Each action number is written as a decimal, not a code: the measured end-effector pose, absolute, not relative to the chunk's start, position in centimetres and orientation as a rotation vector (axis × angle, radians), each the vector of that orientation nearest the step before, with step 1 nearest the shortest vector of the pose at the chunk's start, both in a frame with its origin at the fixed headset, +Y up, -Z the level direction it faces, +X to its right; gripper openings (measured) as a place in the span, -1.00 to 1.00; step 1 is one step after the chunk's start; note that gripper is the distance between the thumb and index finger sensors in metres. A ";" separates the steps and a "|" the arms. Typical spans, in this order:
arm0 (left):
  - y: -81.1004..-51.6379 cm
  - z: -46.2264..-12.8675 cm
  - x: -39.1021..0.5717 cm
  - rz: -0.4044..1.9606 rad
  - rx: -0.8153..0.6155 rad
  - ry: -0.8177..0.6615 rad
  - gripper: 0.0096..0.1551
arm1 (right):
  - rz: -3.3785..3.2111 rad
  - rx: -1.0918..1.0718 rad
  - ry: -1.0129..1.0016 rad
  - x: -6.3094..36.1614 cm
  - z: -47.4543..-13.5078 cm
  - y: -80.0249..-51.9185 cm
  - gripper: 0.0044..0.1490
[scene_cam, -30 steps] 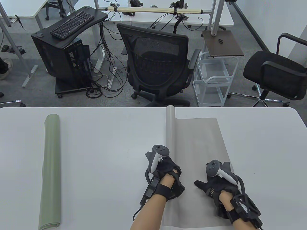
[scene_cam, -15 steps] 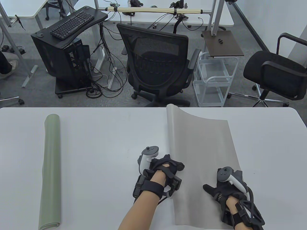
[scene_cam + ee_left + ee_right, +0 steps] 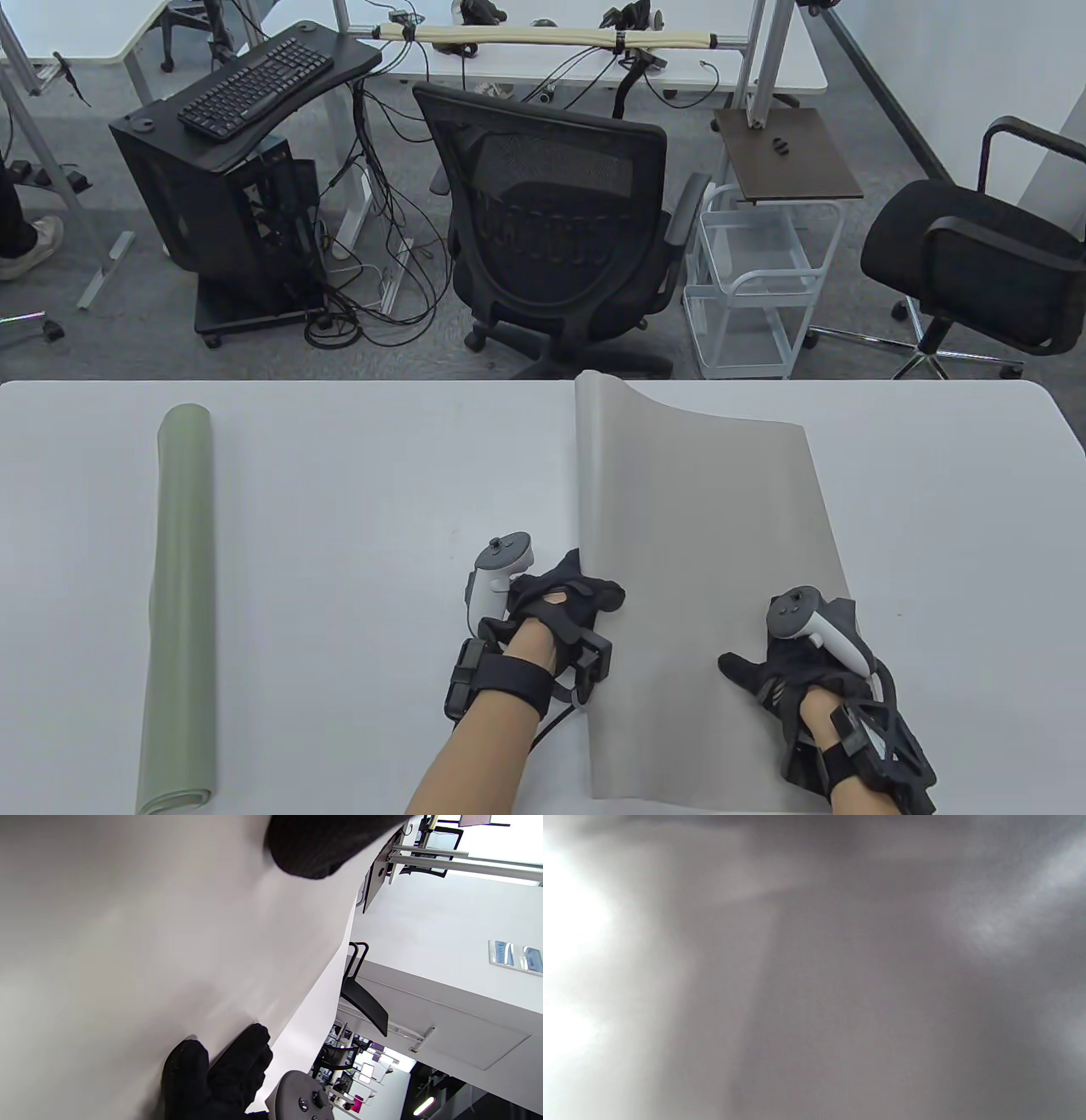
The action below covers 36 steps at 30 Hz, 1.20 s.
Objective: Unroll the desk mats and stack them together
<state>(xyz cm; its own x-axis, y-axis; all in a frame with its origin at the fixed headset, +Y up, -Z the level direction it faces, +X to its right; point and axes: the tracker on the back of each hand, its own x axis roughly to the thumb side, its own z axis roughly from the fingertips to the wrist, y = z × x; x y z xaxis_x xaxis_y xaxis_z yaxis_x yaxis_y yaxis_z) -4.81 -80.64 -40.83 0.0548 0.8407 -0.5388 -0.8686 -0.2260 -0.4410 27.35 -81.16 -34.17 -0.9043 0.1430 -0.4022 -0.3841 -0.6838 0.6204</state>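
My right wrist view is only a grey blur, so nothing in it can be made out. In the table view, my left hand (image 3: 556,607) sits at the left edge of the grey mat (image 3: 704,586), and the mat's raised edge hides my fingertips. The bottom edge of the view cuts off the mat's near end and both my forearms. My right hand (image 3: 802,658) lies on the mat, its fingers hidden beneath the tracker (image 3: 814,628). In the left wrist view, only one dark fingertip (image 3: 314,844) shows at the top edge.
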 end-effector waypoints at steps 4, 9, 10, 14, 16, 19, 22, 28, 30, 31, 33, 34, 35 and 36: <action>-81.2 -40.6 -5.9 1.573 -0.847 0.067 0.04 | 2.601 -0.460 1.056 27.4 -34.2 -81.3 0.28; -81.4 -40.5 -6.5 1.579 -0.858 0.163 -0.08 | 2.596 -0.452 1.074 27.4 -34.3 -81.3 0.28; -81.3 -40.4 -6.3 1.575 -0.877 0.164 -0.13 | 2.602 -0.461 1.085 27.2 -34.4 -81.1 0.28; -80.8 -40.4 -5.9 1.588 -0.890 0.130 -0.28 | 2.629 -0.461 1.118 27.1 -34.7 -81.0 0.29; -80.5 -40.4 -5.9 1.555 -0.873 0.106 -0.21 | 2.630 -0.462 1.117 27.0 -34.7 -81.0 0.29; -80.5 -40.4 -6.3 1.579 -0.859 0.096 -0.06 | 2.621 -0.465 1.109 27.1 -34.6 -81.0 0.29; -81.0 -40.4 -7.1 1.611 -0.862 0.093 -0.02 | 2.618 -0.471 1.111 27.1 -34.6 -81.0 0.28; -80.9 -40.4 -9.9 1.613 -0.840 0.116 0.02 | 2.616 -0.479 1.114 27.1 -34.6 -81.0 0.29; -81.1 -40.3 -10.3 1.609 -0.830 0.166 -0.01 | 2.615 -0.477 1.111 27.1 -34.6 -81.0 0.29; -81.2 -40.4 -10.3 1.621 -0.833 0.178 -0.02 | 2.615 -0.476 1.105 27.1 -34.6 -81.0 0.29; -81.3 -40.5 -10.4 1.619 -0.884 0.163 -0.07 | 2.615 -0.475 1.104 27.1 -34.6 -81.1 0.29; -81.3 -40.7 -10.3 1.600 -0.894 0.163 -0.10 | 2.619 -0.475 1.103 27.1 -34.6 -81.1 0.29; -81.2 -40.7 -10.3 1.583 -0.897 0.154 -0.15 | 2.619 -0.475 1.102 27.2 -34.6 -81.1 0.29; -81.1 -40.8 -10.3 1.566 -0.894 0.142 -0.19 | 2.619 -0.474 1.102 27.2 -34.6 -81.1 0.29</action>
